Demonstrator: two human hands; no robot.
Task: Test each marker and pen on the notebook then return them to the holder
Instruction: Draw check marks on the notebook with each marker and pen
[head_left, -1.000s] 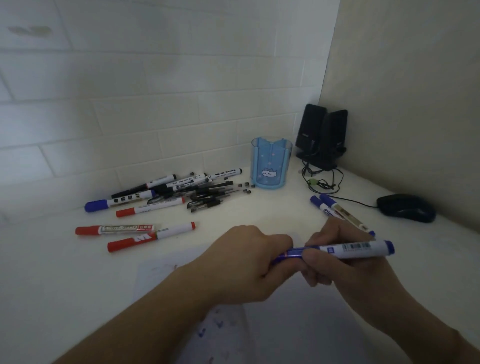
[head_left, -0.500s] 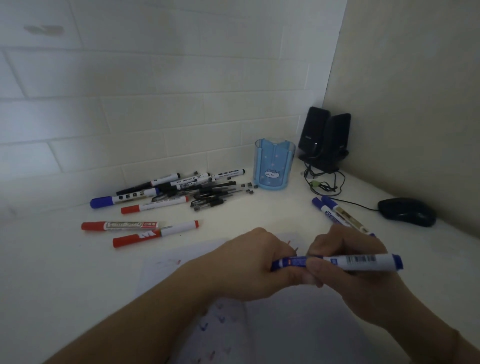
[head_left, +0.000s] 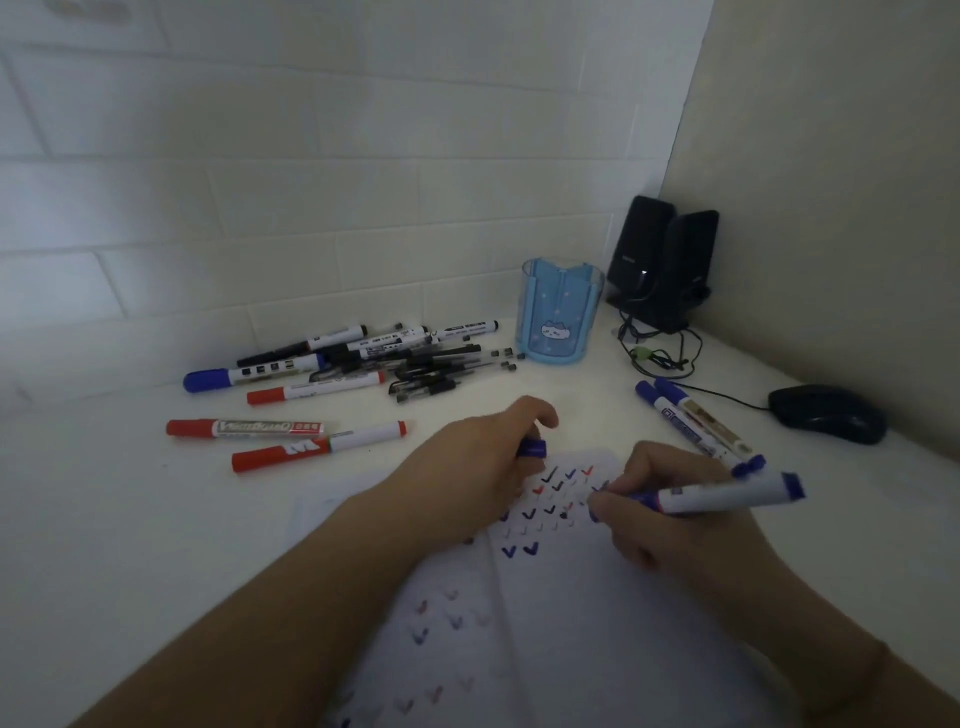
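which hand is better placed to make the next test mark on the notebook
Right. The right hand grips the uncapped blue marker with its tip over the notebook. The left hand only holds the cap.

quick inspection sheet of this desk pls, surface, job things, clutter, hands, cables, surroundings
surface: white desk, dimly lit
job's things: open notebook covered in tick marks; blue holder upright with nothing seen inside; uncapped blue marker with its tip at the page; blue cap; pile of markers and pens left of the holder; two red markers; two blue markers to the right
clutter: black mouse
grippers: left hand holds the cap; right hand grips the marker
cables: tangled wires by the speakers; mouse lead across the desk
surroundings: white tiled wall, plain side wall on the right
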